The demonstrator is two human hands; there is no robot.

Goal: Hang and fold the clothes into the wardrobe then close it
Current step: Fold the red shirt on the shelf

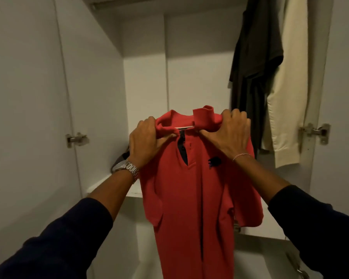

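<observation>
A red polo shirt (191, 190) with a dark placket and a dark chest logo hangs in front of the open white wardrobe (145, 81). My left hand (143, 139) grips the collar at its left side. My right hand (230, 131) grips the collar and shoulder at the right. The shirt's body drops straight down between my arms, below the frame's bottom edge. No hanger shows in the shirt.
A dark garment (252, 63) and a cream garment (288, 87) hang at the wardrobe's right. The rail (101, 5) runs along the top. A white shelf (109, 184) lies behind my left wrist, with a dark object (121, 158) on it. Both doors stand open, hinges (77, 138) showing.
</observation>
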